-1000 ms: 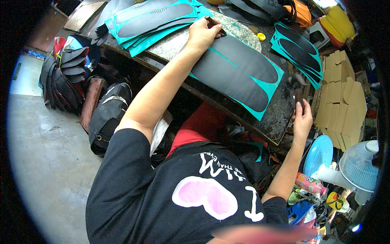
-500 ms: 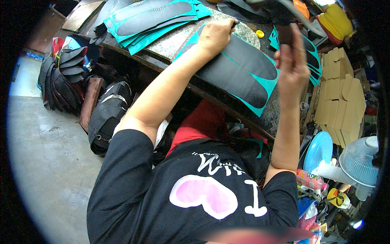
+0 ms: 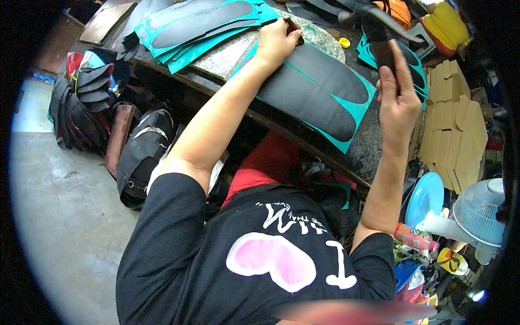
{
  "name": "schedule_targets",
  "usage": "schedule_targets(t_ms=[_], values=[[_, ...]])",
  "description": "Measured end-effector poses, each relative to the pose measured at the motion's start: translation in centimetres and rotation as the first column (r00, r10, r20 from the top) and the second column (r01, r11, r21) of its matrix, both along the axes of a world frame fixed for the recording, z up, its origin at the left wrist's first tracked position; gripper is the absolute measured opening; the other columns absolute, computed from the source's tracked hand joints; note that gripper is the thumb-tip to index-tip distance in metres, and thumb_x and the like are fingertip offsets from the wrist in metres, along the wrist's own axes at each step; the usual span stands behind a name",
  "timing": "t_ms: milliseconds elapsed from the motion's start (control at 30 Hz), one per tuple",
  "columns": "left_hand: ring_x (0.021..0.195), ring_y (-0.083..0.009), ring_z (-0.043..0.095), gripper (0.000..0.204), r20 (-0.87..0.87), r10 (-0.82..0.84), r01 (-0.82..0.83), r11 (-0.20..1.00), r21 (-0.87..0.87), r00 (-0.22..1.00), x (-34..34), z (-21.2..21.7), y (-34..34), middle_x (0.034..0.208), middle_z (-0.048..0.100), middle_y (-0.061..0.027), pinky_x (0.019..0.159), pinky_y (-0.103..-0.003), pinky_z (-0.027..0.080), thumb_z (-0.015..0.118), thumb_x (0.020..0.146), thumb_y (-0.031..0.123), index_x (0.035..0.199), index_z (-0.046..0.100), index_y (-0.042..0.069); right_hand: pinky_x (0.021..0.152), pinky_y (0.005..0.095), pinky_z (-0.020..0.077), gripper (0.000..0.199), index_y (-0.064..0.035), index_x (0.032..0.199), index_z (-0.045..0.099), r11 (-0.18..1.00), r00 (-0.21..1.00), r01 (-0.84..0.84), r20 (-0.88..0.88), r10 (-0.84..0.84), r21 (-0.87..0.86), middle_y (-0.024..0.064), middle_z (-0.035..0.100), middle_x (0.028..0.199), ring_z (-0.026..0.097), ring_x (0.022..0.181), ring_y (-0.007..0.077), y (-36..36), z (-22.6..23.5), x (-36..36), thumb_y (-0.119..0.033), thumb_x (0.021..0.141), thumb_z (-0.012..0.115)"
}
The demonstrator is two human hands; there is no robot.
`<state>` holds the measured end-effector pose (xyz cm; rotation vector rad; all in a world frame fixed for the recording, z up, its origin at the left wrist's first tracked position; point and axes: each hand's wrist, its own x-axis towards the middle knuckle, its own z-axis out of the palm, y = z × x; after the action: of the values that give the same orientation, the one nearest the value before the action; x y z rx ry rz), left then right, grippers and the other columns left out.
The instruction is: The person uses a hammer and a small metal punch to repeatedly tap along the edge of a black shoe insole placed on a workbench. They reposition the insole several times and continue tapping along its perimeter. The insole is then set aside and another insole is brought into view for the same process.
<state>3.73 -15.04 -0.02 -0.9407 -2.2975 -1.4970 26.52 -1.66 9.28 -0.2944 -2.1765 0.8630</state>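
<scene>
— Teal sheet with two dark sole shapes lies on the desk straight ahead; which way does it run?
— Its long axis goes from about 10 o'clock, under the left hand, down to about 4 o'clock, toward the near desk edge.
— And the nearer hand?
— The right hand is raised off the desk at about 2 o'clock, just above the sheet's right end, not touching it. Its grip is clenched round a dark handle; I judge it a hammer, its head up at 1 o'clock.
— The left grip?
— Farther off, at 12 o'clock. It rests on the sheet's far end, fingers curled around a small dark tool; what kind is too small to tell.
— Beyond that?
— A stack of teal sheets at 11 o'clock, well apart from the hands.
</scene>
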Motion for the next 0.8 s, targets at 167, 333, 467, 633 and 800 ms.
schedule_targets(t_ms=[167, 333, 467, 633, 800], values=[[0.077, -0.0385, 0.068, 0.015, -0.399, -0.046, -0.025, 0.985, -0.171, 0.916, 1.8, 0.4, 1.2, 0.081, 0.068, -0.0213, 0.072, -0.047, 0.054, 0.066, 0.086, 0.016, 0.089, 0.064, 0.002, 0.078, 0.0328, 0.0549, 0.043, -0.0225, 0.138, 0.058, 0.975, 0.986, -0.076, -0.130, 0.105, 0.209, 0.0113, 0.071, 0.116, 0.071, 0.093, 0.0204, -1.1, -0.4, -1.6, -0.024, 0.095, 0.065], [0.071, -0.0298, 0.072, 0.016, 0.025, 0.057, -0.059, 0.993, 0.105, 0.998, 0.9, -0.6, 1.2, 0.084, 0.071, -0.0188, 0.065, -0.038, 0.057, 0.065, 0.090, 0.014, 0.094, 0.064, -0.001, 0.071, 0.0412, 0.0538, 0.041, -0.0304, 0.136, 0.058, 0.966, 0.978, 0.095, 0.158, -0.135, 0.240, 0.0154, 0.072, 0.098, 0.070, 0.083, 0.0336, 0.4, -3.2, -1.0, -0.034, 0.096, 0.063], [0.069, -0.0192, 0.073, 0.020, 0.308, -0.140, 0.056, 0.962, 0.266, 0.941, -0.7, -1.3, 1.1, 0.082, 0.073, -0.0141, 0.066, -0.031, 0.058, 0.069, 0.089, 0.017, 0.093, 0.068, -0.002, 0.061, 0.0344, 0.0501, 0.040, -0.0295, 0.135, 0.061, 0.981, 0.978, 0.138, 0.135, -0.157, 0.138, 0.0136, 0.073, 0.091, 0.060, 0.060, 0.0202, 1.3, -2.1, 0.3, -0.033, 0.095, 0.066], [0.076, -0.0294, 0.072, 0.017, -0.059, -0.080, 0.080, 0.997, -0.002, 0.995, 0.0, -0.5, 1.0, 0.084, 0.072, -0.0140, 0.072, -0.038, 0.056, 0.070, 0.087, 0.019, 0.095, 0.068, 0.005, 0.071, 0.0268, 0.0520, 0.042, -0.0218, 0.136, 0.060, 0.997, 0.982, -0.029, -0.185, 0.041, 0.071, 0.0109, 0.073, 0.110, 0.061, 0.078, 0.0062, 0.0, 0.7, 0.8, -0.025, 0.095, 0.067], [0.079, -0.0382, 0.068, 0.015, -0.384, -0.158, 0.074, 0.972, -0.224, 0.910, 1.6, 0.2, 1.7, 0.082, 0.068, -0.0186, 0.070, -0.046, 0.054, 0.066, 0.090, 0.019, 0.098, 0.061, 0.007, 0.078, 0.0314, 0.0535, 0.041, -0.0242, 0.138, 0.058, 0.990, 1.000, -0.026, -0.012, 0.028, 0.137, 0.0136, 0.072, 0.110, 0.071, 0.093, 0.0195, -0.5, -1.3, -0.6, -0.028, 0.097, 0.063]])
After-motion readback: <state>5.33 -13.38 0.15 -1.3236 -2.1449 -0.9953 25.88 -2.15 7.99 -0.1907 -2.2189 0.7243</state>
